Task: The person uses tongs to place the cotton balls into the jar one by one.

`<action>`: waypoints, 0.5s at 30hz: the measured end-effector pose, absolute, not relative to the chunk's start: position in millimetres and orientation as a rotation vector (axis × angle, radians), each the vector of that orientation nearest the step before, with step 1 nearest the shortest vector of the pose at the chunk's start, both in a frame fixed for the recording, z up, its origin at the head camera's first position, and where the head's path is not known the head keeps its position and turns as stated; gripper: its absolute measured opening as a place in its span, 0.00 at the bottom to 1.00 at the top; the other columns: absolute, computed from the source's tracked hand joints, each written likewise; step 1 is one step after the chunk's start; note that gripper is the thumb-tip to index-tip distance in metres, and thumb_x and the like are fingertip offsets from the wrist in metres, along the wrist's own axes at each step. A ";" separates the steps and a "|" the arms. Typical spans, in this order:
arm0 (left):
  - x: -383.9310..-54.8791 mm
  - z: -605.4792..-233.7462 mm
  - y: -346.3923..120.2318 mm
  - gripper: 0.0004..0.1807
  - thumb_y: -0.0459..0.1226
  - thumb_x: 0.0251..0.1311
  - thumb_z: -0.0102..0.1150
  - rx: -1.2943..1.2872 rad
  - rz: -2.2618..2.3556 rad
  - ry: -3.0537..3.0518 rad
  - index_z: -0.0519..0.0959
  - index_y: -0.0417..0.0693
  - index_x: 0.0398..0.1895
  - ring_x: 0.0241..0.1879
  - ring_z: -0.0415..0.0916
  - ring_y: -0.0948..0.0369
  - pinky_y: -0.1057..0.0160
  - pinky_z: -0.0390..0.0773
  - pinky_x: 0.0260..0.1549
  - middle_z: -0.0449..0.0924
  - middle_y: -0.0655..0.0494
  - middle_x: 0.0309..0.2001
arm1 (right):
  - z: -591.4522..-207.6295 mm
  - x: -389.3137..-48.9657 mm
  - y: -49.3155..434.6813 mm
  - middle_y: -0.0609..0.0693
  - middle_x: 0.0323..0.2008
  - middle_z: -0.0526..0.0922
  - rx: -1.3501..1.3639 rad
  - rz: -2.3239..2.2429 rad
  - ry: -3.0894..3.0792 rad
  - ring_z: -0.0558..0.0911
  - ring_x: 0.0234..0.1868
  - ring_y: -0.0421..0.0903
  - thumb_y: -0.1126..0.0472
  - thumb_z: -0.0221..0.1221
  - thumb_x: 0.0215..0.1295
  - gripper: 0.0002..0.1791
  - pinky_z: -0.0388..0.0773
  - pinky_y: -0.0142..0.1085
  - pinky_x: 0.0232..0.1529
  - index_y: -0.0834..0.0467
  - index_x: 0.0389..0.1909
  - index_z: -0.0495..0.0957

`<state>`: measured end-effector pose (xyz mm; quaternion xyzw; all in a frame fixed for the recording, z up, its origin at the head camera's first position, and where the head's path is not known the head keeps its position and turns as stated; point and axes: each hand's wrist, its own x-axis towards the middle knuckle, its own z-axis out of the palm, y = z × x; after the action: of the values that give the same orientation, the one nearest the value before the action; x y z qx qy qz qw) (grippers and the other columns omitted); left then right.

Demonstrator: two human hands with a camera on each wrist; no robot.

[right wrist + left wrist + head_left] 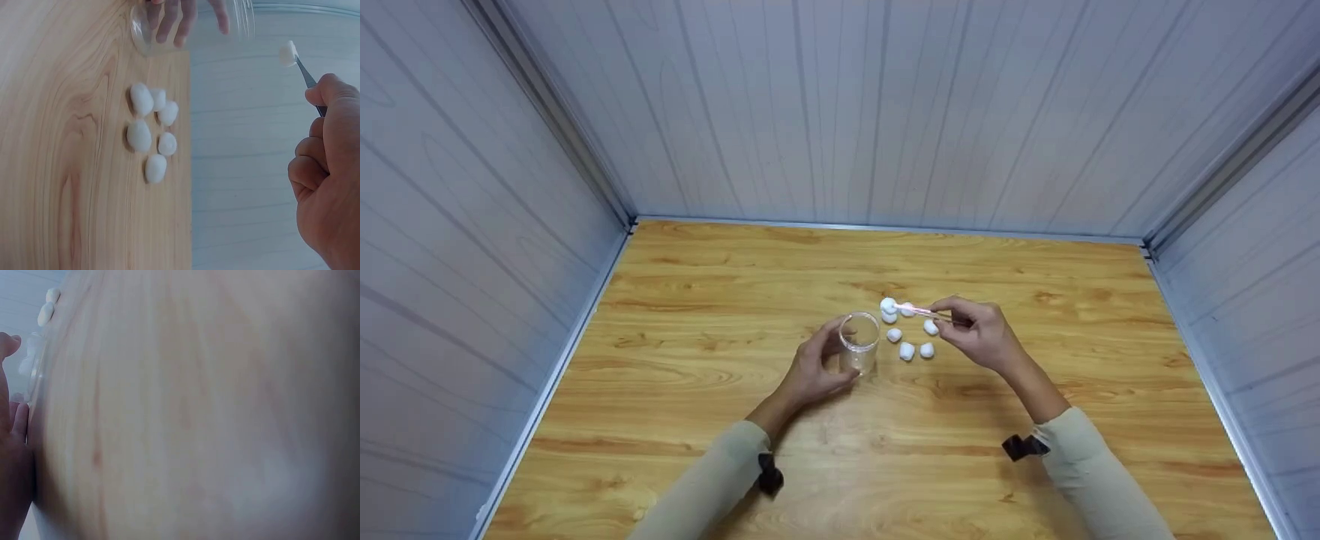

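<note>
My left hand (810,369) grips a clear plastic jar (866,360), fingers and thumb around its side. The jar stands upright on the table with its mouth uncovered. In the right wrist view, left fingertips show through the clear wall of the jar (247,22). My right hand (981,335) pinches a pair of tweezers (919,310) between thumb and fingers. Their tips hold a white cotton ball (288,54), raised above the tabletop, to the right of the jar and a little behind it in the head view.
Several cotton balls (907,351) lie loosely grouped on the wood-grain table (720,300), right of the jar. Pale panel walls (840,112) enclose the table at the back and both sides. A black strap piece (769,475) hangs at the left sleeve.
</note>
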<state>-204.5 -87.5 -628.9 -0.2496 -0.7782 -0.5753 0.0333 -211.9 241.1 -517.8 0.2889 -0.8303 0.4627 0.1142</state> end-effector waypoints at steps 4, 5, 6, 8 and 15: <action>-204.5 -628.8 -86.8 0.48 0.29 0.58 0.82 -0.771 -1.780 -2.377 0.69 0.38 0.81 0.66 0.87 0.37 0.39 0.91 0.67 0.86 0.36 0.67 | -516.2 -209.9 235.7 0.45 0.17 0.65 0.868 1.375 -2.430 0.55 0.23 0.27 0.74 0.68 0.74 0.11 0.56 0.28 0.25 0.59 0.51 0.91; -204.6 -628.8 -86.7 0.48 0.29 0.58 0.82 -0.771 -1.783 -2.376 0.69 0.38 0.82 0.66 0.87 0.37 0.39 0.91 0.67 0.86 0.36 0.67 | -515.6 -209.2 234.3 0.45 0.16 0.65 0.874 1.381 -2.428 0.55 0.22 0.27 0.74 0.68 0.74 0.11 0.56 0.28 0.24 0.59 0.51 0.91; -204.7 -629.0 -86.5 0.48 0.29 0.58 0.82 -0.771 -1.786 -2.372 0.69 0.38 0.82 0.66 0.87 0.36 0.39 0.91 0.67 0.86 0.35 0.67 | -515.0 -208.7 232.9 0.46 0.16 0.65 0.878 1.386 -2.426 0.55 0.22 0.28 0.74 0.67 0.74 0.12 0.56 0.28 0.24 0.58 0.51 0.91; -204.6 -629.4 -86.4 0.48 0.29 0.58 0.82 -0.771 -1.785 -2.369 0.69 0.37 0.81 0.66 0.87 0.36 0.40 0.91 0.67 0.86 0.35 0.67 | -514.5 -207.8 230.3 0.45 0.16 0.65 0.888 1.395 -2.429 0.55 0.22 0.27 0.74 0.66 0.74 0.13 0.56 0.27 0.24 0.58 0.51 0.92; -204.1 -628.2 -86.1 0.48 0.28 0.57 0.82 -0.753 -1.788 -2.393 0.68 0.38 0.82 0.67 0.87 0.37 0.42 0.90 0.68 0.86 0.35 0.68 | -514.3 -206.6 221.8 0.45 0.15 0.64 0.921 1.392 -2.446 0.54 0.22 0.27 0.75 0.65 0.74 0.15 0.55 0.26 0.25 0.57 0.52 0.92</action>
<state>-204.1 -86.1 -628.2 -0.2444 -0.7764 -0.5802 0.0303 -206.6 221.8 -514.3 0.3099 -0.8225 0.4683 0.0901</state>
